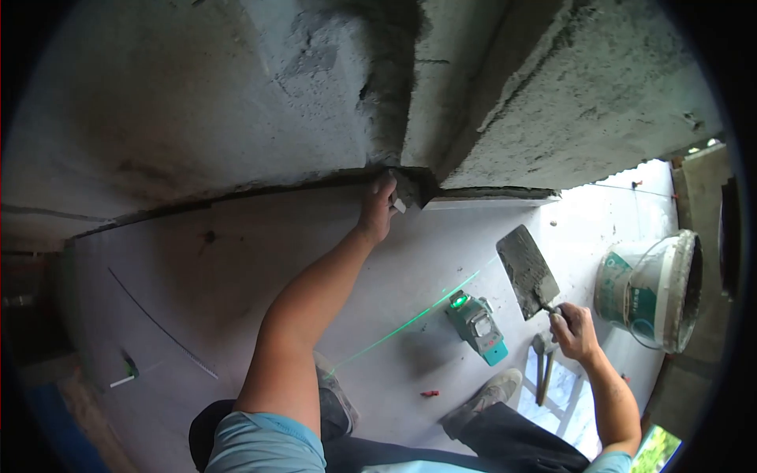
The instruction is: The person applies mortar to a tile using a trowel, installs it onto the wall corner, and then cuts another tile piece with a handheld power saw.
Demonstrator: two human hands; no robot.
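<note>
My left hand (378,211) is closed round a small pale piece (399,204) at the foot of the rough concrete wall (315,102), beside a dark gap. Grey mortar shows next to its fingers. On the right, my right hand (576,331) grips the handle of a flat trowel (527,268), whose blade is coated in grey mortar. Between my hands a teal and grey laser level (478,325) stands on the pale floor (268,236) and casts a green line.
A white and green bucket (643,292) stands at the right. A hammer-like tool (544,370) lies near my shoe (501,388). A red item (430,393) is on the floor, and a thin curved strip (158,319) lies at the left.
</note>
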